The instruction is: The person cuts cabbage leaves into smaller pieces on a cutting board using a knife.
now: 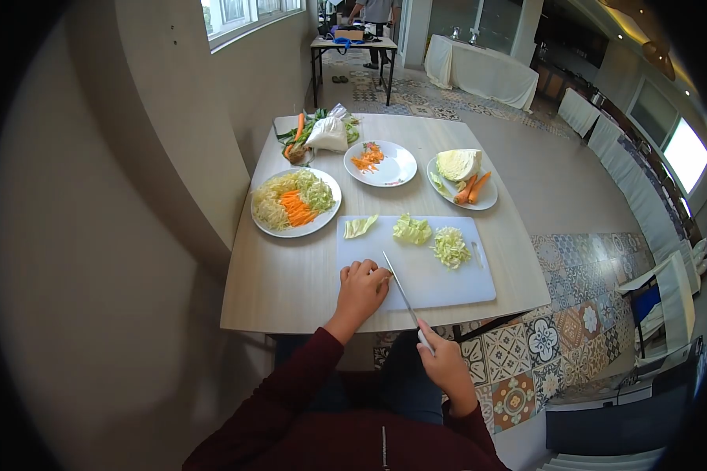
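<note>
My right hand (448,367) is wrapped round the pale handle of a knife (403,292), whose blade points away from me over the white cutting board (440,294). Just left of the blade, my left hand (363,290) presses on the board with curled fingers; what lies under them is hidden. Beyond my hands, a flat cabbage leaf piece (360,227) rests at the board's far left. A crumpled cabbage piece (412,229) lies at the middle, and a heap of shredded cabbage (451,248) sits to the right, near the board's handle slot.
On the table (283,294) stand a plate of shredded vegetables (294,206), a plate with carrot bits (401,163), and a plate (489,202) holding cut cabbage (459,164) and carrots (471,191). A plastic bag (329,135) lies among vegetables. A person (379,20) stands behind a far table.
</note>
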Demonstrator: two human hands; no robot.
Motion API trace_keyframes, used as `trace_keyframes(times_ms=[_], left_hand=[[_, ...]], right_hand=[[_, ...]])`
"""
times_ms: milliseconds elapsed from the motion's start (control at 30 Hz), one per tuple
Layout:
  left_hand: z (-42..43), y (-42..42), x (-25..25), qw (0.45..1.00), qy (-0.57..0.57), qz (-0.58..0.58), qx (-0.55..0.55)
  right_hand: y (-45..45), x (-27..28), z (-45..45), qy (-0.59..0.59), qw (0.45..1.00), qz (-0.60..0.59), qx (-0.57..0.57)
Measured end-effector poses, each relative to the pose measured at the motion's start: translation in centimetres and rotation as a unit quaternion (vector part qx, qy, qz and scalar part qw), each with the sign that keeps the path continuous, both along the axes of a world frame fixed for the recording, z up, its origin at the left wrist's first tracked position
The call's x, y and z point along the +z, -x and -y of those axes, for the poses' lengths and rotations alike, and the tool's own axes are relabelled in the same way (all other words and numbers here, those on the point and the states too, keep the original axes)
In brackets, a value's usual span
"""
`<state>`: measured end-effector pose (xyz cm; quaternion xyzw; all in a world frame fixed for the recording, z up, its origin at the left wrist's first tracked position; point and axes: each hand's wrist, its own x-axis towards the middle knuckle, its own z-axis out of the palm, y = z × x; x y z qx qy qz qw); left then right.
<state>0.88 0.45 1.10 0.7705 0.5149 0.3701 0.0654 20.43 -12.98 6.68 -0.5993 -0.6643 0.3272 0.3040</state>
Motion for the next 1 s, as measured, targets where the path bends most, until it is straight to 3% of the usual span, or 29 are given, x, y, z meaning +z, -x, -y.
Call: trace_keyframes(times_ms=[133,433,733,1000], left_hand=[[0.0,0.0,0.0,1.0,-0.005,0.002,0.002],[0.0,0.0,-0.3,1.0,0.0,0.026,0.007],[-0.2,0.0,-1.0,0.998,-0.014,0.047,0.027],[-0.1,0.2,-0.3,0.999,-0.014,0.04,-0.019]], right_hand=[[-0.1,-1.1,-0.7,-0.03,1.0,-0.001,0.007],[-0.6,2.6,1.7,0.064,0.997,0.044,-0.002],[-1.2,2.9,2.7,0.094,0.995,0.028,-0.011],[-1.9,2.0,2.6,0.063,0.998,0.011,-0.008]])
